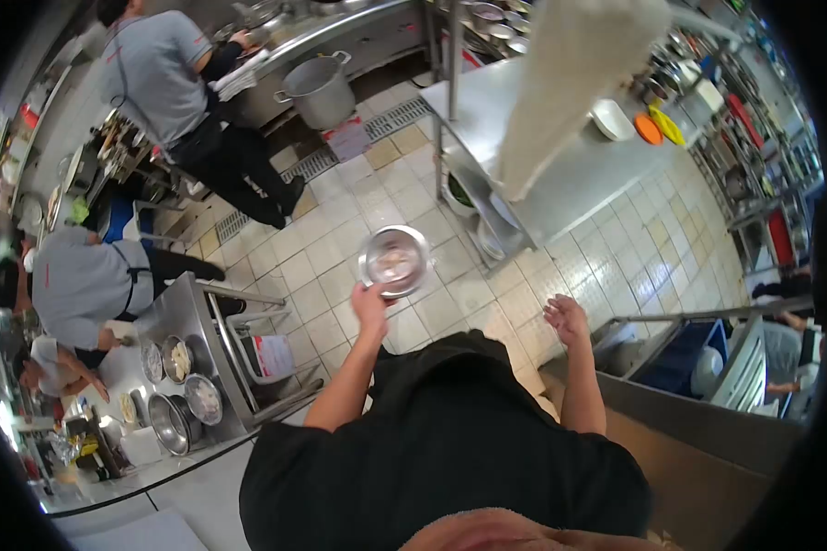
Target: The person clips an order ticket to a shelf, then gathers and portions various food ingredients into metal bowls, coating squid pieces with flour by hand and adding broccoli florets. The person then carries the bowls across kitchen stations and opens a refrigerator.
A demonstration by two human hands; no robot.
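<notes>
- As the head view shows, the person's left hand [372,308] is clamped on the near rim of a round metal bowl [393,260].
- In that view the bowl is in the air in front of the body, over the tiled floor [326,253], touching no counter.
- Its pale contents [395,264] are too blurred to identify.
- The right hand [566,320] is out to the other side, well apart from the bowl, fingers loosely spread, with nothing visible in it.
- Judging by this, lifting the bowl is done; setting it down or emptying it is not, and whether anything was prepared in it cannot be told.
- More filled bowls, among them a bowl of white pieces [203,399], stand on the left steel counter [189,305]; their part in the work is unclear.
</notes>
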